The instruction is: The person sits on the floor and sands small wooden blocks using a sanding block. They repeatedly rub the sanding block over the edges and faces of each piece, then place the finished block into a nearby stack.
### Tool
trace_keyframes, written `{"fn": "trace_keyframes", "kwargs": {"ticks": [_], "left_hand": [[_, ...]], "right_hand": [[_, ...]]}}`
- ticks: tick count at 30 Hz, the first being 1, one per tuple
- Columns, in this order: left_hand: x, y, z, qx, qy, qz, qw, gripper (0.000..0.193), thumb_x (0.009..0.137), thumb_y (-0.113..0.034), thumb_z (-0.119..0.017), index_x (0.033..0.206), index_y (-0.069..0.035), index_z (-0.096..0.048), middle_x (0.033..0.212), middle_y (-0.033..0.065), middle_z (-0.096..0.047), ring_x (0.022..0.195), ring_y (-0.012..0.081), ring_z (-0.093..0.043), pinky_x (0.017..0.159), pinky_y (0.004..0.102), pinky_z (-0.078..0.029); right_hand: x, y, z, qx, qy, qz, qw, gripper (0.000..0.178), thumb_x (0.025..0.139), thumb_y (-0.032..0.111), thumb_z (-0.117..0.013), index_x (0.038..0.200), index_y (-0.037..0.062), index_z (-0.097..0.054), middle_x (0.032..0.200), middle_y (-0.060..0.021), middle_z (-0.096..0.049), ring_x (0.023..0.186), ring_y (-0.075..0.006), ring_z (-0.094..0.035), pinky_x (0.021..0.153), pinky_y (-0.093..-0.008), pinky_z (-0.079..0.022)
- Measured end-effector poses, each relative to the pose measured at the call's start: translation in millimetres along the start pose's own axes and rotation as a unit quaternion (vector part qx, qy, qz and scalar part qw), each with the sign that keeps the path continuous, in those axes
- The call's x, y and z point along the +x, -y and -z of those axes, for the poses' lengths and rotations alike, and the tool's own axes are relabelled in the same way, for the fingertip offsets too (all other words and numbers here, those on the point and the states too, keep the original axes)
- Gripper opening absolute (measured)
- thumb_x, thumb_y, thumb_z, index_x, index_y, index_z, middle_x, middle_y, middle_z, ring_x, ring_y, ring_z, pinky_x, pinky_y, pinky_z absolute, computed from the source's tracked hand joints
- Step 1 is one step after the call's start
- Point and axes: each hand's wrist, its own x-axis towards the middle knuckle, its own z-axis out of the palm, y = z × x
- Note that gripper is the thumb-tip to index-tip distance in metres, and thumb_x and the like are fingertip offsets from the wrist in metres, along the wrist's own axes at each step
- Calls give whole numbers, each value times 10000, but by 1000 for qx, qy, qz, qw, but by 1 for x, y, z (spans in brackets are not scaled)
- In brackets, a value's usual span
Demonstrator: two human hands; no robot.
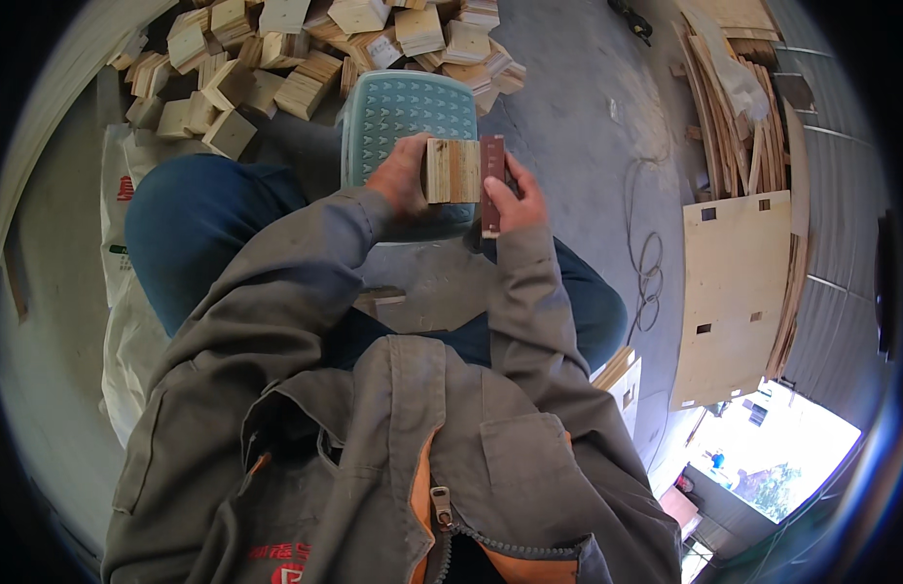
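Observation:
Over a pale blue-green plastic stool (409, 97) I hold a plywood block (453, 170), its layered edges facing up. My left hand (403, 175) grips the block from its left side, with the fingers partly hidden behind it. In my right hand (518, 200) is a flat reddish-brown bar (491, 185), thumb on its near face. The bar stands upright against the block's right side and appears to touch it.
A heap of plywood blocks (306, 83) lies on the floor beyond the stool. White sacks (126, 292) are on the left. At right are a looped cable (649, 282), a leaning plywood panel (734, 292) and stacked boards (724, 127).

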Motion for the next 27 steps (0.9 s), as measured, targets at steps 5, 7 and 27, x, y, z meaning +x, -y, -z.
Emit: {"fn": "trace_keyframes", "kwargs": {"ticks": [5,7,27], "left_hand": [[-1,-3,5,-28,2,16,999,995,635,-173,-918,1485,-73,-411,1401,253,-509,1352,442,-507,1165,445,-444],[-1,-2,3,-34,-7,13,999,996,631,-170,-923,1481,-66,-415,1399,254,-511,1354,441,-506,1163,446,-445],[-2,-1,2,-5,9,1,1000,1000,648,-217,-954,1473,-60,-410,1365,227,-515,1302,395,-543,1133,438,-462]], "right_hand": [[57,37,-25,-101,12,30,994,608,880,180,-792,1440,1,-635,1334,-174,-711,1190,-217,-685,1023,-346,-540],[62,38,-27,-103,15,20,994,597,890,181,-790,1439,2,-638,1344,-164,-705,1188,-207,-680,1020,-339,-541],[-49,21,-2,-241,-26,168,956,643,825,177,-828,1431,70,-641,1507,-235,-572,1390,-379,-559,1160,-443,-461]]}}
